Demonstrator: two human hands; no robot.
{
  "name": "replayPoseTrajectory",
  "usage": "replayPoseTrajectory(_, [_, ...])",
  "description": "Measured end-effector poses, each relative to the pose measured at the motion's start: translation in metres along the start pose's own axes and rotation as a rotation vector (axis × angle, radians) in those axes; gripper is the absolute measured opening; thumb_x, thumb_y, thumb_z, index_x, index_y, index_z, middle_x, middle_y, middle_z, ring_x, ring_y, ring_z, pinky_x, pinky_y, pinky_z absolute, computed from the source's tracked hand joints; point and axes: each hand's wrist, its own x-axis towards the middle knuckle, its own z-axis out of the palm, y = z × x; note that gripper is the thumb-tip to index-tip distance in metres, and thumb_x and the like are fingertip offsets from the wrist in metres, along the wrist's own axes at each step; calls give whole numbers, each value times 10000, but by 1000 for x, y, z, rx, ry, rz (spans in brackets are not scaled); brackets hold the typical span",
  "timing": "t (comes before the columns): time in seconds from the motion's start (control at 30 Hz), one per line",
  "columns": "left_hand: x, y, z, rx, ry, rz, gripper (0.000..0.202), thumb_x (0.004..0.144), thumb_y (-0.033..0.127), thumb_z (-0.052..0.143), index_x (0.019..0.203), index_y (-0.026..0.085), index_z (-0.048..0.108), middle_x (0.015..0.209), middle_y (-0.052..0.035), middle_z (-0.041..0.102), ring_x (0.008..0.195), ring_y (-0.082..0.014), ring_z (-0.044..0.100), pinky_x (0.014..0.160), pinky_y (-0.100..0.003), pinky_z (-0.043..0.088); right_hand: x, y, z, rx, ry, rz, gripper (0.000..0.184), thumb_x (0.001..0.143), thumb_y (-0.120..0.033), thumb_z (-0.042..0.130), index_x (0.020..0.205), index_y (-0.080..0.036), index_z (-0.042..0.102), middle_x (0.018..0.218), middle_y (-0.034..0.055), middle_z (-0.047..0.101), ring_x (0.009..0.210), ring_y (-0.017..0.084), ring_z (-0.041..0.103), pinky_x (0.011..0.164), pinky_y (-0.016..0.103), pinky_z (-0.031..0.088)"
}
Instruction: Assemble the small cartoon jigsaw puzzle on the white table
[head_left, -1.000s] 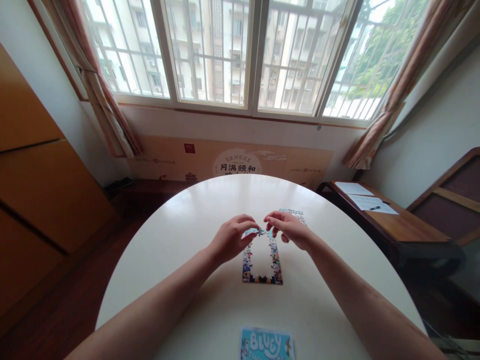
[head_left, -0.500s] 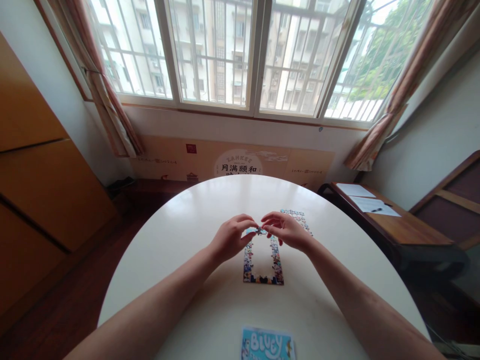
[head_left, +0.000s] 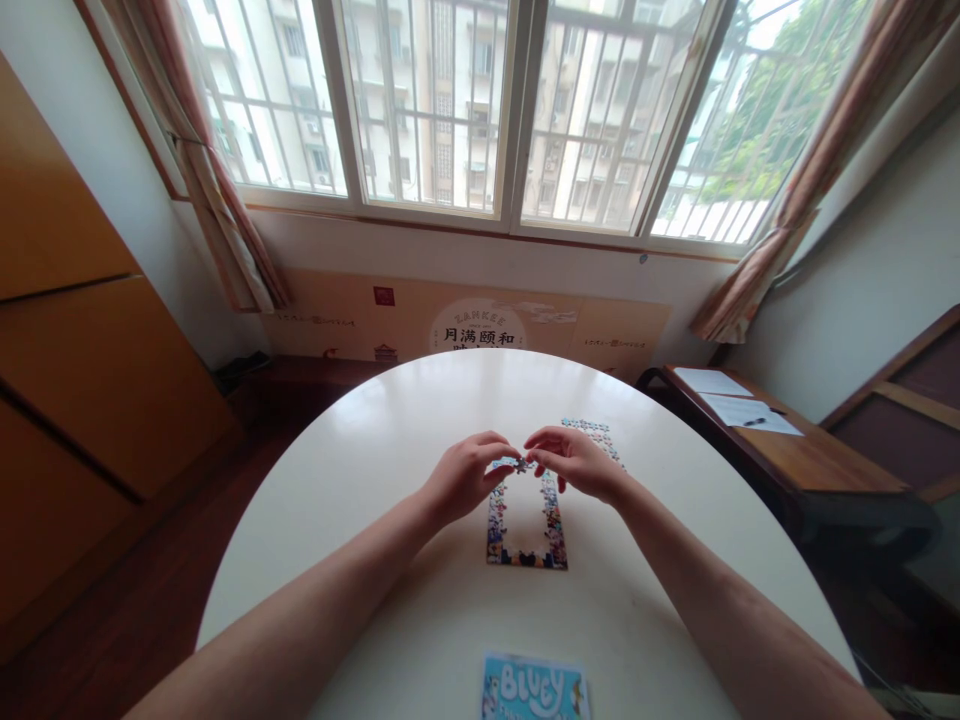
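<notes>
A small jigsaw puzzle piece [head_left: 521, 465] is held up between my two hands, over the top end of a partly assembled puzzle border [head_left: 555, 535]. My left hand [head_left: 471, 476] pinches the piece from the left with thumb and forefinger. From the right, my right hand [head_left: 576, 464] has its thumb and forefinger closed at the piece's other edge, its other fingers curled loosely. The border is a tall rectangle of joined pieces with bare table inside; its top edge is partly hidden by my hands. Behind my right hand lie several loose puzzle pieces [head_left: 589, 427].
A blue picture sheet or box lid reading "Bluey" [head_left: 534, 688] lies at the near edge of the round white table [head_left: 337, 480]. To the right, a wooden side table [head_left: 840, 460] bears papers [head_left: 739, 412] and a pen. A barred window is ahead.
The piece has turned slightly between my fingertips and sits a touch lower. Both hands stay in nearly the same place; the border has not moved.
</notes>
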Motion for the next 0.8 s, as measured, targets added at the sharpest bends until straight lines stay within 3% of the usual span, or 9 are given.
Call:
replayPoseTrajectory(0.13, [0,1,-1,3,0,-2,180,873,131,697,1012,232,752,1026,-41,721,848,-160,684,744,-270,554,1,3,-1,38,29,32,278,840,-367,639,1037,-171,637,915,87,736,750,189,698,388,187,473])
replayPoseTrajectory(0.4, [0,-2,1,1,-16,26,195,880,133,697,1040,229,753,1024,-46,726,864,-168,688,755,-273,546,-2,-4,1,42,-23,50,320,796,-376,730,1025,-171,640,874,81,732,781,212,709,405,193,482])
replayPoseTrajectory(0.57, [-1,-1,1,13,-12,3,163,887,169,696,1022,235,759,1019,-43,727,839,-161,684,743,-272,545,-1,-2,-1,66,8,72,264,831,-347,653,1031,-178,615,911,80,733,766,195,700,393,187,468])
replayPoseTrajectory(0.8, [0,0,0,36,32,-45,162,862,149,706,992,232,754,990,-33,721,826,-159,677,700,-259,540,-1,0,-1,3,43,22,252,832,-364,677,996,-179,627,860,60,703,746,188,692,396,184,466])
